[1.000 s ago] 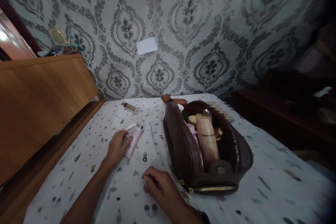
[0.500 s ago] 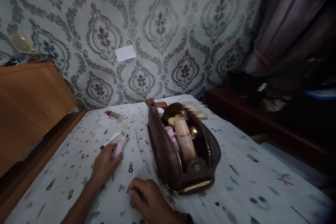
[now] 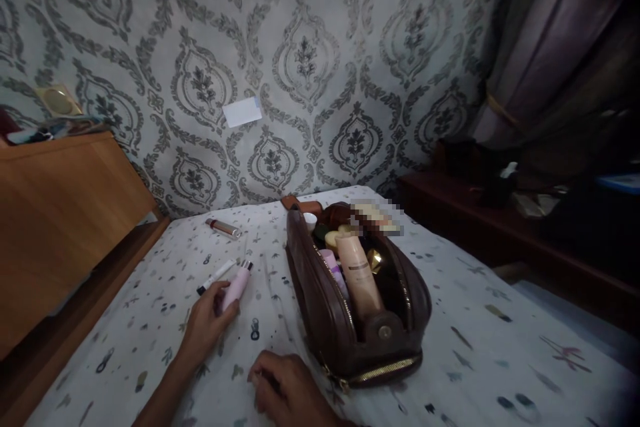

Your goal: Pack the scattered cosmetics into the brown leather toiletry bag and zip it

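My left hand (image 3: 207,323) is closed around a slim pale pink bottle (image 3: 236,288) with a dark, shiny tip, low over the bedsheet. Just beyond those fingers lies a thin white tube (image 3: 217,276) with a black cap. My right hand (image 3: 287,383) rests on the sheet with its fingers curled in, and no object shows in it. To its right stands a brown cosmetic bag (image 3: 327,310), unzipped. Inside are a tall beige bottle (image 3: 357,273), a purple-and-pink tube (image 3: 333,267), a white round cap (image 3: 310,221) and a gold item (image 3: 375,260).
A brown-capped lip gloss tube (image 3: 223,229) lies farther back on the patterned sheet (image 3: 475,347). A wooden headboard-like panel (image 3: 65,207) borders the left. Behind is a papered wall (image 3: 310,67); a dark red ledge (image 3: 450,213) holding clutter runs along the right.
The view has tilted and shifted slightly, so everything sits a little lower and to the right. The left hand still holds the pink bottle, and the right hand stays curled.
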Motion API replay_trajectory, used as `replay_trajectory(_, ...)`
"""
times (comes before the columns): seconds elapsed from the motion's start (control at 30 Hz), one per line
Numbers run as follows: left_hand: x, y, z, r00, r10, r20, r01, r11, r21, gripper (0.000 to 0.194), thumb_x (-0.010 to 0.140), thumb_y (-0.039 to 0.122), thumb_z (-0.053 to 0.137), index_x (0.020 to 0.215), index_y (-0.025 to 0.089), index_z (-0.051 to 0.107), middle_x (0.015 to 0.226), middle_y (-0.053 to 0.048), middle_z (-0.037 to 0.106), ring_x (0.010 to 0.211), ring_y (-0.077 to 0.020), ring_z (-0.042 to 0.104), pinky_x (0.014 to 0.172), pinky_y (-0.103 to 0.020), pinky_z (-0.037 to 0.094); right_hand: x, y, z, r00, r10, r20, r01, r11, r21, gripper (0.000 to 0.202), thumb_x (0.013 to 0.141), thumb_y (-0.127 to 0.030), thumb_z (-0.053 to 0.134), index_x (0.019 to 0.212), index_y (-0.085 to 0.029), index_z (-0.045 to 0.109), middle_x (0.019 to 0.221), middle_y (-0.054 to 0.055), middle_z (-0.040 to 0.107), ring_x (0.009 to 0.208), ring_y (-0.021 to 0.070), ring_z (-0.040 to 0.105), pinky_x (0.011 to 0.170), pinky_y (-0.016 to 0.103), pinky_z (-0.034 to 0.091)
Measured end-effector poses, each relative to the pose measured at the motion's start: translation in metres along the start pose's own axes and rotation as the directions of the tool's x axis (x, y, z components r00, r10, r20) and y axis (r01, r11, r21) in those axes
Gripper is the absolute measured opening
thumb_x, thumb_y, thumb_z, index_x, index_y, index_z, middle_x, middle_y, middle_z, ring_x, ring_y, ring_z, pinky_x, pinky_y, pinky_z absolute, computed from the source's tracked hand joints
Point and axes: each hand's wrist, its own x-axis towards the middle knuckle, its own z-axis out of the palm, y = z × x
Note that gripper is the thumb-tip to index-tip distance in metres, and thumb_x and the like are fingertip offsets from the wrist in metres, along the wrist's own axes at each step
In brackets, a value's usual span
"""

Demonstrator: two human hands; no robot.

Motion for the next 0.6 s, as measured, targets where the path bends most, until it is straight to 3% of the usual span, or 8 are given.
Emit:
replay_trajectory(0.17,-0.005,0.016,-0.002,1.000,0.020,0.004,-0.020,0.987,-0.157,0.039,0.077,0.042,0.061,0.109,0.019,0.064,0.083,-0.002,0.066,0.064,-0.0180,0.058,0.062,-0.031,0.049,-0.003,-0.008,-0.002,0.999,0.040,-0.023,-0.040,0.999,-0.016,0.017,0.090,-0.019,0.048,0.076,-0.020,0.057,0.060,-0.003,0.056,0.060,0.0132,0.055,0.061,0.022,0.038)
replay_trajectory(0.37,-0.011,0.030,-0.006,0.993,0.068,0.092,-0.026,0.917,-0.399,0.038,0.079,0.044,0.065,0.108,0.018,0.061,0.091,-0.005,0.065,0.081,-0.0207,0.062,0.069,-0.029,0.049,-0.003,-0.009,-0.005,0.994,0.095,-0.053,-0.089,0.991,0.098,0.022,0.095,-0.031,0.045,0.091,-0.019,0.063,0.061,-0.003,0.056,0.054,0.0127,0.052,0.055,0.022,0.038)
replay_trajectory(0.5,-0.021,0.043,-0.014,0.981,0.146,0.126,-0.062,0.856,-0.513,0.041,0.082,0.046,0.067,0.111,0.019,0.058,0.094,-0.006,0.063,0.088,-0.0223,0.062,0.073,-0.029,0.049,-0.012,-0.014,-0.009,0.982,0.116,-0.149,-0.084,0.975,0.205,0.040,0.097,-0.046,0.043,0.119,-0.018,0.061,0.083,0.004,0.063,0.061,0.0144,0.059,0.057,0.025,0.046)
replay_trajectory(0.6,-0.032,0.060,-0.020,0.971,0.215,0.108,-0.123,0.828,-0.547,0.039,0.081,0.046,0.070,0.108,0.020,0.059,0.094,-0.006,0.063,0.086,-0.0215,0.061,0.071,-0.028,0.049,-0.027,-0.031,-0.019,0.975,0.060,-0.215,-0.011,0.975,0.223,0.047,0.097,-0.052,0.044,0.132,-0.023,0.057,0.104,0.008,0.064,0.068,0.0151,0.063,0.061,0.027,0.050)
